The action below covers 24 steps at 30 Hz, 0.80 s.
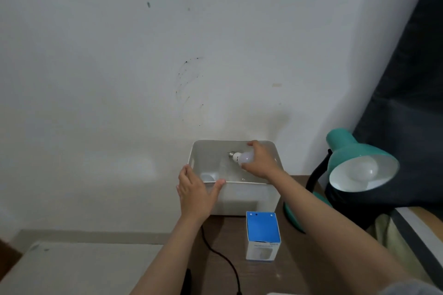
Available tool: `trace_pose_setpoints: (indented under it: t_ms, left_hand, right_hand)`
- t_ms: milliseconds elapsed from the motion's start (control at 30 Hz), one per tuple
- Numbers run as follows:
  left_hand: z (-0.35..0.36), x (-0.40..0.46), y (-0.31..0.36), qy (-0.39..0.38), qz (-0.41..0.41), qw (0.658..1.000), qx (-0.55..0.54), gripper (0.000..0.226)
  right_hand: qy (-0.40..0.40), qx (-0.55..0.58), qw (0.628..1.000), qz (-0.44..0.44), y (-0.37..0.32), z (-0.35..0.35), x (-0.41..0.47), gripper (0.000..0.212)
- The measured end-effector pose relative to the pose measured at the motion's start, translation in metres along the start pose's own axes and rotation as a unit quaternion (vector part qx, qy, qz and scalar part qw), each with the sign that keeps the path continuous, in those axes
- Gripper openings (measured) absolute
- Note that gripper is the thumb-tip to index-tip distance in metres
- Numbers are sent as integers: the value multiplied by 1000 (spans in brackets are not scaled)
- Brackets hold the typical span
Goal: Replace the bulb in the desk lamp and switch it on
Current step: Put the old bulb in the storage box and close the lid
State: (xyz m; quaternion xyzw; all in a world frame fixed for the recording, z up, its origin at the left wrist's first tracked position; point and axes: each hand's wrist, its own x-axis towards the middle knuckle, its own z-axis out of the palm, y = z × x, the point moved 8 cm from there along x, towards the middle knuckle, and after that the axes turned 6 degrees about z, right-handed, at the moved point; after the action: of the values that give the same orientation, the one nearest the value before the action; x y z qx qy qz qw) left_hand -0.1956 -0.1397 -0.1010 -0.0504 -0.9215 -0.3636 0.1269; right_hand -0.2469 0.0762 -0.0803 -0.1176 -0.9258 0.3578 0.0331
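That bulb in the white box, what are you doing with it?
A person's right hand holds a bulb inside the white box, while the left hand rests on the box's near edge. The teal lamp to the right already has a bulb in its shade and looks unlit. A blue carton stands in front.

A dark brown wooden worktop (297,258) at lower centre carries a white plastic tub (249,199), a blue-and-white cardboard box (263,237), a teal lamp base (293,217) and a black cable (223,258).
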Motion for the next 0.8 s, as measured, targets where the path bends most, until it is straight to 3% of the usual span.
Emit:
trace_pose_setpoints:
  t_ms: [200,333,467,567,800]
  left_hand:
    - [-3,1,2,-13,-16,1000,14,103]
    - [-12,-7,8,-25,-59,997,-50,108]
    - [-28,-49,25,-5,-73,984,-160,94]
    - [-31,-108,33,-12,-58,986,-155,75]
    - [27,-273,29,-229,-63,954,-180,34]
  right_hand:
    - [125,59,985,-100,-14,-51,-91,47]
    - [136,72,982,-111,15,-56,-180,42]
    - [138,72,986,-55,77,-49,-259,36]
    - [156,51,987,0,129,-52,-309,30]
    - [93,-89,980,150,215,-53,-383,47]
